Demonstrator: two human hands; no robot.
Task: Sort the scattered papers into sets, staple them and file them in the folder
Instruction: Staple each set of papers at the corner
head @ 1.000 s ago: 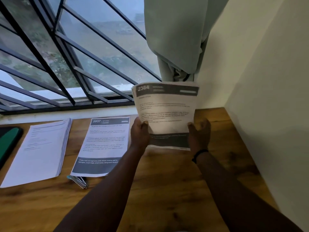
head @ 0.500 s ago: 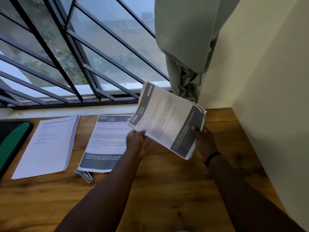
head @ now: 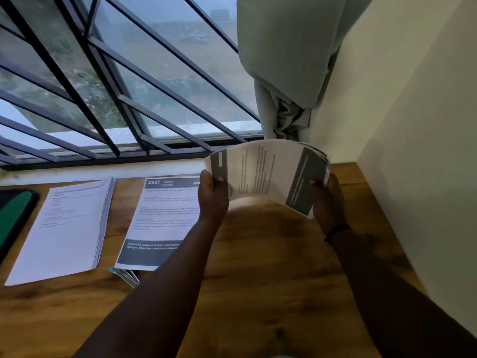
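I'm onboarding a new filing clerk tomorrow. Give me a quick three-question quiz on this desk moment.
1. True or false: both hands grip the held paper set.
2. Which number heads the sheet lying flat on the table?
3. The stapler lies: A) under the curtain, B) at the flat sheet's near edge, C) on the white stack.

Key: 1 true, the left hand and right hand hold opposite ends; 2 2937; 3 B.

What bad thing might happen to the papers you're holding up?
The held stack is bowed and gripped only at its short ends by the left hand and right hand, so sheets might slide out and mix. On the right its edges already fan unevenly, so stapling now could miss pages. The stapler lies partly under the 2937 sheet.
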